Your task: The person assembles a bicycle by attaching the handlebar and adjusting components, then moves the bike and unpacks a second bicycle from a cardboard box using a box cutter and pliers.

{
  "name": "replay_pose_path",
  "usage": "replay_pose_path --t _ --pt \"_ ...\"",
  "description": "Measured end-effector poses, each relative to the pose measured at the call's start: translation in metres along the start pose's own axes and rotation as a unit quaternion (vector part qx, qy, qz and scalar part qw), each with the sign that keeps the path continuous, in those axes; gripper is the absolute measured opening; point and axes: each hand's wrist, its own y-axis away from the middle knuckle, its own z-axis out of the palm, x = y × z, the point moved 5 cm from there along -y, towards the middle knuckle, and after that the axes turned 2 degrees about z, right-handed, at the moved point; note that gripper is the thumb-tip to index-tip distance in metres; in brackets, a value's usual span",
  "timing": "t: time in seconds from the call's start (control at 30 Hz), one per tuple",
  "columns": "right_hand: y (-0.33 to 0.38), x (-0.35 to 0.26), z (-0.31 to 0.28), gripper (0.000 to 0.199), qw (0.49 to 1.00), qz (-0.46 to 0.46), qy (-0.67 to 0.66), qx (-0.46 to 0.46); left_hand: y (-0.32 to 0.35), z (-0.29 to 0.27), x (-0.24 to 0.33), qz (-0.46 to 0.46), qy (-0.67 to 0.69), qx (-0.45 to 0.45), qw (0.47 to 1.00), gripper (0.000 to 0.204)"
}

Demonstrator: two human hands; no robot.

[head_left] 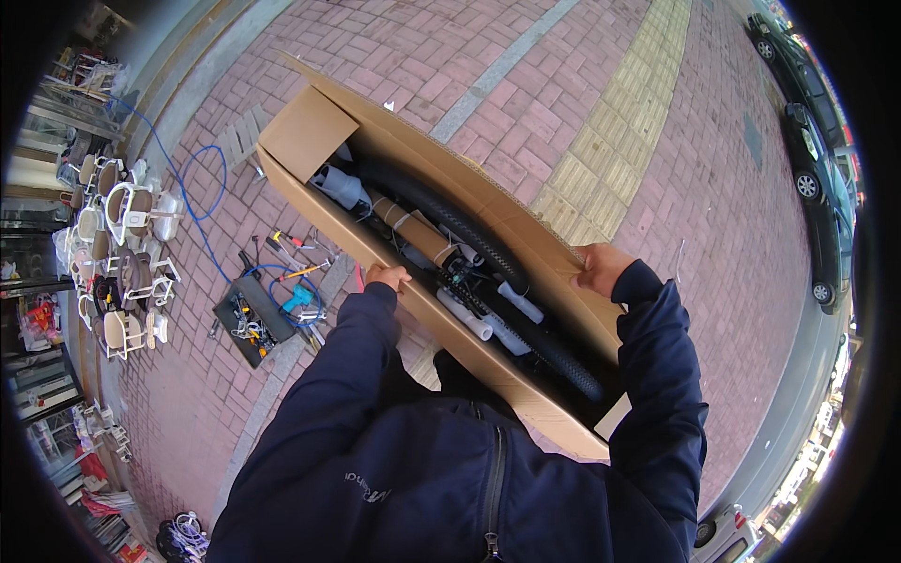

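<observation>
Carton: long open cardboard box (488, 202) on the brick pavement (563, 103), packed bicycle parts inside.
Left hand (386, 276): fingers curled over the box's near long edge.
Right hand (601, 266): gripping the far long edge.
Tool tray (250, 321): well left of the box.

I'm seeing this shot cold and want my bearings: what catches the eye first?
A long open cardboard box lies slantwise across the red brick paving, packed with a wrapped bicycle whose black tyre shows. The left hand grips its near wall and the right hand its far wall. To the left, a tool tray with a blue hose lies on the ground.
</observation>
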Motion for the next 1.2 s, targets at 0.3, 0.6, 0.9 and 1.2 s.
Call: replay_pose_path --t 0.3,0.6,0.9,1.2 --pt "-0.031 0.056 -0.034 0.043 0.984 -0.023 -0.145 -0.105 0.014 0.001 0.001 0.023 -0.002 0.01 1.0 0.041" --pt "-0.025 0.054 -0.029 0.046 0.971 -0.011 -0.184 -0.153 0.025 -0.004 0.002 0.053 0.101 0.022 0.993 0.039" --pt "-0.02 0.048 -0.008 0.049 0.976 0.018 -0.071 -0.207 0.02 0.005 0.005 0.022 0.04 0.026 0.999 0.042" --pt "-0.037 0.051 -0.025 0.035 0.976 -0.055 -0.133 -0.162 0.017 -0.006 -0.005 0.026 0.05 0.021 0.998 0.045"
